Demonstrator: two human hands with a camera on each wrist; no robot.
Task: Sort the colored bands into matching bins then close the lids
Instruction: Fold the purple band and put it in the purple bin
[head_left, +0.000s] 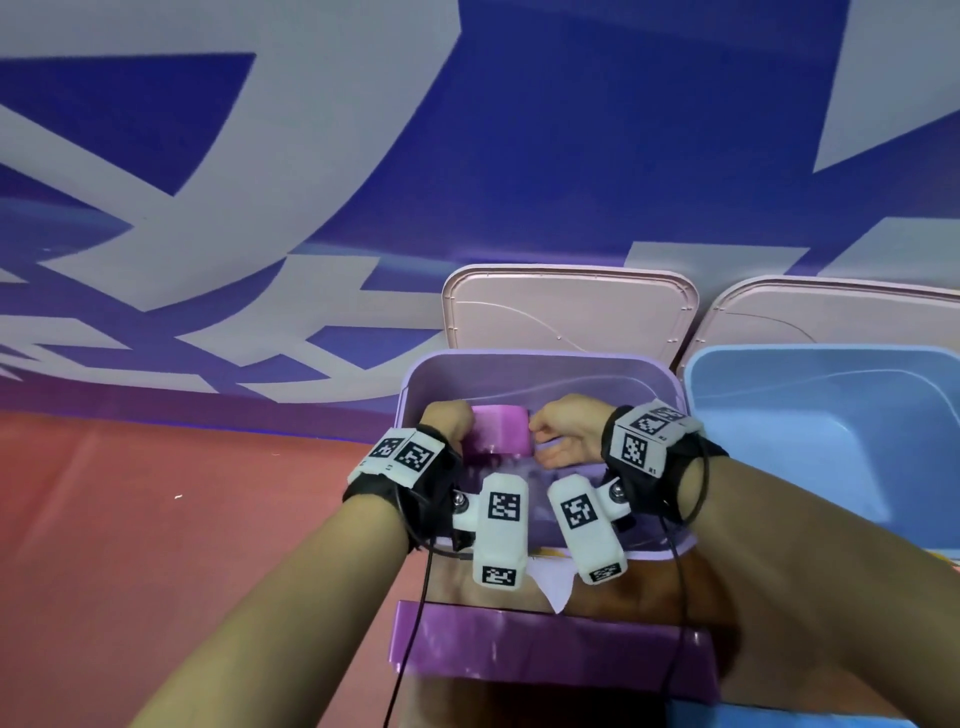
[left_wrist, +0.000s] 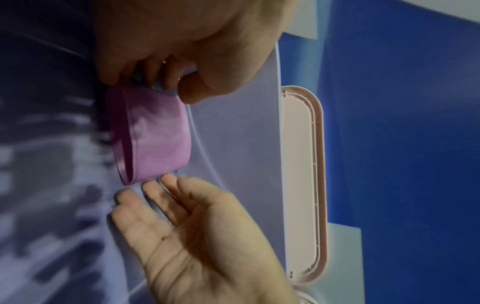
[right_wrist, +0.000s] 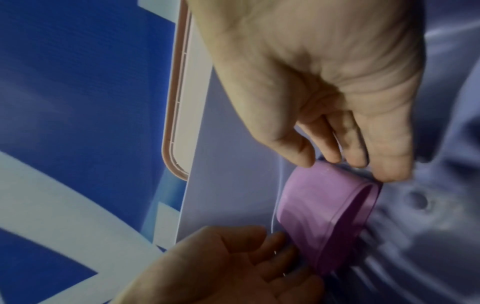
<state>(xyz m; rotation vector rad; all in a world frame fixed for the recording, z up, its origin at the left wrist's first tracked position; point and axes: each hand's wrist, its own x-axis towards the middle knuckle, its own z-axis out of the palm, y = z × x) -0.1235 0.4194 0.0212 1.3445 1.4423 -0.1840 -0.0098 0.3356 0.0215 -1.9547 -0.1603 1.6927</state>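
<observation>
A wide purple band (head_left: 501, 434) (left_wrist: 155, 139) (right_wrist: 319, 207) hangs inside the open purple bin (head_left: 519, 359) (left_wrist: 233, 133) (right_wrist: 228, 195), near its floor. My right hand (head_left: 566, 426) (left_wrist: 194, 51) (right_wrist: 324, 92) pinches one end of the band between thumb and fingers. At the band's other end my left hand (head_left: 447, 421) (left_wrist: 182, 226) (right_wrist: 233, 263) lies open, palm up, its straight fingertips just touching the band. The bin's pink lid (head_left: 566, 312) (left_wrist: 301, 185) (right_wrist: 187, 102) stands open behind it.
An open blue bin (head_left: 831, 415) with its raised pink lid (head_left: 841, 312) stands right of the purple bin. A second wide purple band (head_left: 545, 649) lies on the brown table nearer to me. Something blue (head_left: 779, 719) shows at the bottom edge. A blue-and-white banner wall rises behind.
</observation>
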